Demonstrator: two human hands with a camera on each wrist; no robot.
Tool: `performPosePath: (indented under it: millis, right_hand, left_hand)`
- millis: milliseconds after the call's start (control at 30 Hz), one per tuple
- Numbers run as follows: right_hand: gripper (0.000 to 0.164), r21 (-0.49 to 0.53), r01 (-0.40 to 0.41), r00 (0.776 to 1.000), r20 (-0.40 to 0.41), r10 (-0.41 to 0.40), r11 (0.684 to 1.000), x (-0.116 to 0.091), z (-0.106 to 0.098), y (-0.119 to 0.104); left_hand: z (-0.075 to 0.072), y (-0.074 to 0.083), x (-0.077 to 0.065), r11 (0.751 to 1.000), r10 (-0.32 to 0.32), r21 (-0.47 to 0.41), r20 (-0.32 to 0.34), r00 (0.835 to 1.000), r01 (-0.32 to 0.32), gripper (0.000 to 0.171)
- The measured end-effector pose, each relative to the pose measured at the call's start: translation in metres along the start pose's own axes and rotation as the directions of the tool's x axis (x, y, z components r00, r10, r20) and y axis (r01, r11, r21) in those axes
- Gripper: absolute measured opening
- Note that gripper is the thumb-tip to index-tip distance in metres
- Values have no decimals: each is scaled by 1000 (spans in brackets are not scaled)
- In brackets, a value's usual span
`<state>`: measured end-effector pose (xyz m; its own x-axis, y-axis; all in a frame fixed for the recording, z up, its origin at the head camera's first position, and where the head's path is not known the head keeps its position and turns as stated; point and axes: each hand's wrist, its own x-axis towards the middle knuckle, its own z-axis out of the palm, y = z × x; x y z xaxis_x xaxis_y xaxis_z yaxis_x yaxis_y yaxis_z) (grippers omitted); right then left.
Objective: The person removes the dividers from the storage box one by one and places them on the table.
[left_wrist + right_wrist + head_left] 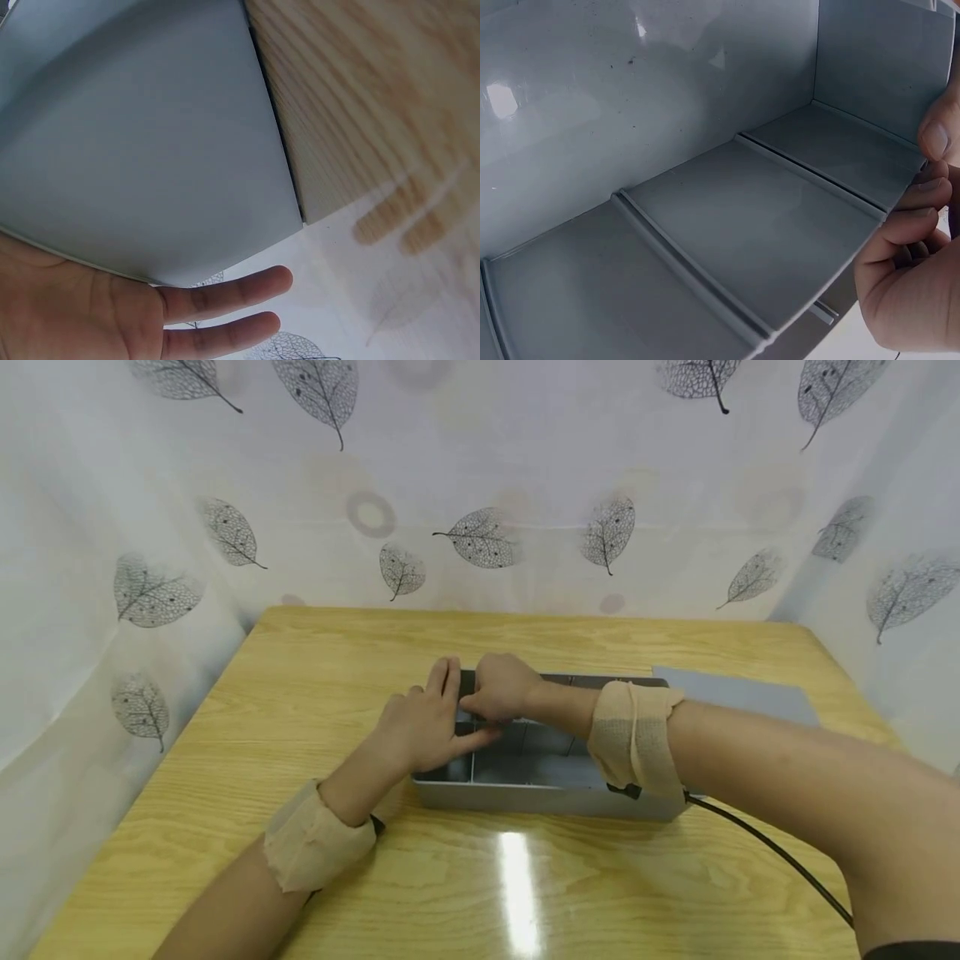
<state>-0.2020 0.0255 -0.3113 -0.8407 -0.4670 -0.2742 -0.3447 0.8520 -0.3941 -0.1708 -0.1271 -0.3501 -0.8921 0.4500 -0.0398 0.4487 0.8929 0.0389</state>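
Observation:
A long grey compartment box [525, 797] stands on the table, with thin partitions inside it. My left hand [423, 727] rests over its left end. Its thumb stretches inside, and two fingers point straight away from me; in the left wrist view, the palm [75, 307] lies along the smooth grey outer wall [150, 150]. My right hand [506, 687] reaches in near that end. In the right wrist view its curled fingers [904, 232] pinch the edge of a grooved grey divider [757, 225] at the corner. Part of that grip is hidden at the frame's edge.
Behind the box's right end lies a flat grey sheet [738, 693]. A black cable [772, 847] runs from the right wrist band [633, 735] toward the lower right. Leaf-printed curtains [495, 468] surround the wooden table [322, 693].

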Motion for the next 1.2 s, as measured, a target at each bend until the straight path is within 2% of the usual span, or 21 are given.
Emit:
performPosePath:
  millis: [467,800,867,1067,1200]
  right_hand:
    - [44,4,-18,1000,-24,18,1000,-8,-10,-7]
    - [45,24,-23,997,-73,25,999,-20,-43,-28]
    - [45,40,-19,997,-70,21,999,-22,-47,-32]
    - [45,27,-14,999,-44,15,1000,-27,-50,-34]
    - [44,94,-25,999,-37,29,995,-27,-53,-30]
  left_hand:
    - [-4,4,0,1000,1,-1,8,1000,-1,113]
    - [-7,1,0,1000,21,-10,12,1000,-21,113]
    - [-5,0,-1,1000,27,-13,0,1000,-27,113]
    - [-1,0,0,999,27,-22,18,999,-27,114]
    - [-1,1,2,1000,24,-15,21,999,-24,115]
